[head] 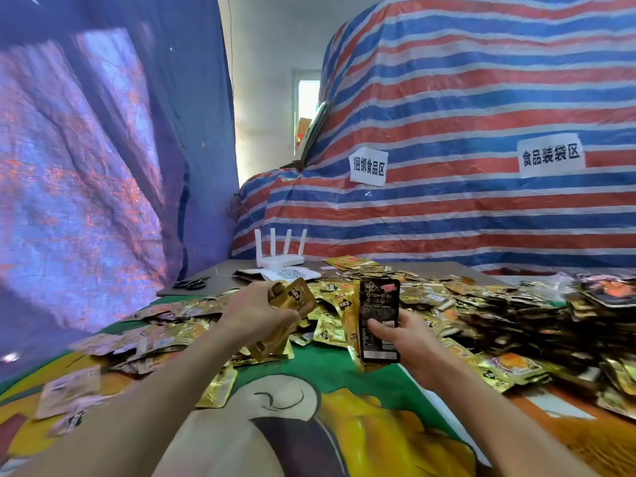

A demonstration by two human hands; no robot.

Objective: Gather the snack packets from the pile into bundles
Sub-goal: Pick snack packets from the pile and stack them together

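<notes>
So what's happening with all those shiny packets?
A person is gathering snack packets into bundles. The left-hand grip holds a few gold packets just above the table. The right-hand grip holds a black packet upright, with another gold one tucked behind it. A big pile of loose packets lies spread across the colourful cloth, so there is plenty left to gather.
</notes>
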